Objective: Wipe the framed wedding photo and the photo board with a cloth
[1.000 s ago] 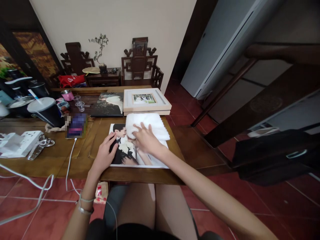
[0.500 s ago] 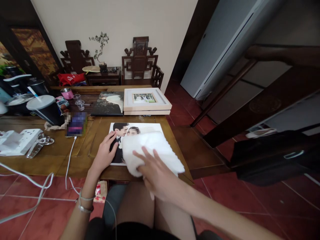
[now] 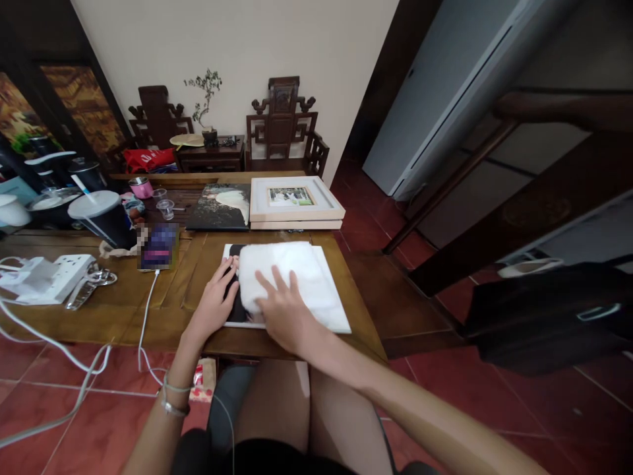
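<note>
A large photo print lies flat at the near edge of the wooden table. A white cloth covers most of it. My right hand lies flat on the cloth, fingers stretched out and pressing down. My left hand rests on the print's left edge, fingers extended, holding it steady.
Behind the print lie a dark photo panel and a white framed picture. A phone with a white cable, a power strip, a lidded cup and small cups stand at the left. Carved chairs stand against the far wall.
My right hand slid the cloth from the print's top down to the near edge, then back up over its middle. My left hand stayed on the left edge.
</note>
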The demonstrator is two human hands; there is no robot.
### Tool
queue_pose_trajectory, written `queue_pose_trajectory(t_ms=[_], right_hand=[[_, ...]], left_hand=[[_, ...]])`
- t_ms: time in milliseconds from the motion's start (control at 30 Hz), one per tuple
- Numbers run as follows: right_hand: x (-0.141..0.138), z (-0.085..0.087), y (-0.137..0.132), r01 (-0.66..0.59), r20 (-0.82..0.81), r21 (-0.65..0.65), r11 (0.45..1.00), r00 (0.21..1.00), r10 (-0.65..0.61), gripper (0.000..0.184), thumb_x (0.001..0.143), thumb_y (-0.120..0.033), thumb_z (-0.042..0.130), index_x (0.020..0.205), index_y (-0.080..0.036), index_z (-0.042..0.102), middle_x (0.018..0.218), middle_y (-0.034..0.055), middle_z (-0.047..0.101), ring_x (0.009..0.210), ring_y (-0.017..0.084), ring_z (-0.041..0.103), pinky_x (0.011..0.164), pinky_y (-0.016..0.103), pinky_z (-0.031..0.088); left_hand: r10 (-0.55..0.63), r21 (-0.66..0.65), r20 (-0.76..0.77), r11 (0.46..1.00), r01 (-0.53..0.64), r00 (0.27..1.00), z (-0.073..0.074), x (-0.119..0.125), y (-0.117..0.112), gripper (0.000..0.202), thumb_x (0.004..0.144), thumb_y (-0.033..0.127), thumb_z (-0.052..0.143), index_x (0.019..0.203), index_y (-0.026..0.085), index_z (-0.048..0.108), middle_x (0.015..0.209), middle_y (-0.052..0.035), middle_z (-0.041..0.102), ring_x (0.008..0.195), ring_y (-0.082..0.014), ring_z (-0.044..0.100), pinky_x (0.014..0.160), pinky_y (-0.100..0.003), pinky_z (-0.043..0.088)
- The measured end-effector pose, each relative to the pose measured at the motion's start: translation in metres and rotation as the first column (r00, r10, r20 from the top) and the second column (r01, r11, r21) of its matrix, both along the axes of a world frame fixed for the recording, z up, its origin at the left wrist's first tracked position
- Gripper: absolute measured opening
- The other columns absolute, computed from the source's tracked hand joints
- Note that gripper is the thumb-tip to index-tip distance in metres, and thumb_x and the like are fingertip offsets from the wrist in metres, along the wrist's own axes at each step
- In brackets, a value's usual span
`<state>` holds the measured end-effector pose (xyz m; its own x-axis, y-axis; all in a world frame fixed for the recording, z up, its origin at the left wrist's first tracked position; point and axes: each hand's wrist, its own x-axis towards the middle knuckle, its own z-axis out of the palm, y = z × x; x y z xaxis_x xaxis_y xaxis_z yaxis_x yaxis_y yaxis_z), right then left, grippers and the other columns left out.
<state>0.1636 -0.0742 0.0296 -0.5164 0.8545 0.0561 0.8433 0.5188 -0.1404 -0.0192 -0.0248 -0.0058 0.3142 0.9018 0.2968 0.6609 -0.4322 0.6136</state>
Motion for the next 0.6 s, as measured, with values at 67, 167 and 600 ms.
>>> queue_pose_trajectory(t_ms=[67, 167, 600], right_hand=[[0.014, -0.006, -0.033, -0.089, -0.068, -0.010, 0.996, 0.994, 0.088, 0.026, 0.073, -0.010, 0.059, 0.095, -0.020, 0.070, 0.152, 0.0083, 0.036, 0.143, 0.040, 0.015, 0.112, 0.067, 0.011], [0.043, -0.010, -0.064, -0.125, -0.160, -0.045, 0.991, 0.980, 0.116, 0.035, 0.067, -0.002, 0.051, 0.091, -0.019, 0.070, 0.154, 0.0066, 0.034, 0.144, 0.034, 0.013, 0.115, 0.062, 0.012], [0.023, 0.039, 0.003, 0.200, -0.008, -0.023, 0.979, 0.980, -0.201, 0.032, 0.082, -0.006, 0.048, 0.103, -0.007, 0.072, 0.142, 0.0260, 0.044, 0.129, 0.055, 0.035, 0.093, 0.077, 0.031]], left_hand=[[0.002, -0.011, -0.005, 1.000, -0.002, 1.000, 0.000, 0.000, 0.000, 0.049, 0.096, 0.030, 0.037, 0.143, 0.019, 0.041, 0.152, -0.0100, 0.037, 0.143, -0.0228, 0.028, 0.117, -0.046, 0.024], [0.016, -0.018, -0.003, 1.000, -0.016, 1.000, 0.000, 0.000, 0.000, 0.048, 0.095, 0.031, 0.039, 0.141, 0.019, 0.043, 0.151, -0.0107, 0.039, 0.142, -0.0238, 0.030, 0.115, -0.048, 0.026], [0.053, 0.061, 0.048, 0.997, -0.056, 0.997, 0.004, 0.002, -0.002, 0.045, 0.095, 0.033, 0.041, 0.135, 0.015, 0.051, 0.145, -0.0121, 0.047, 0.137, -0.0230, 0.040, 0.115, -0.044, 0.029]])
